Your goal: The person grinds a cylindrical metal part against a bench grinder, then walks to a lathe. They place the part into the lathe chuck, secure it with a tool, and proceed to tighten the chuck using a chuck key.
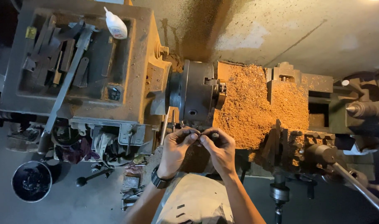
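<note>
Both hands met just in front of the round grey steel lathe chuck [196,93], low in the middle of the view. The left hand [176,148], with a dark watch [159,181] on its wrist, had its fingertips pinched together, and the right hand [221,150] closed its thumb and forefinger against them; between the two sets of fingertips sat a small dark metal piece [201,135], too small to tell its shape. That piece lay just below the chuck's front edge, near it but apart. To the right of the chuck a thick heap of orange-brown sawdust-like shavings [247,108] covered the lathe bed and carriage [287,89], and the tailstock spindle [366,110] stood farther right, well apart from the hands. On the left, the grey box-shaped headstock top [144,49] formed a shallow tray holding flat metal bars, a long steel rod [67,83] and a white plastic squeeze bottle [116,25]. A round black bucket [31,181] stood on the floor at lower left.
</note>
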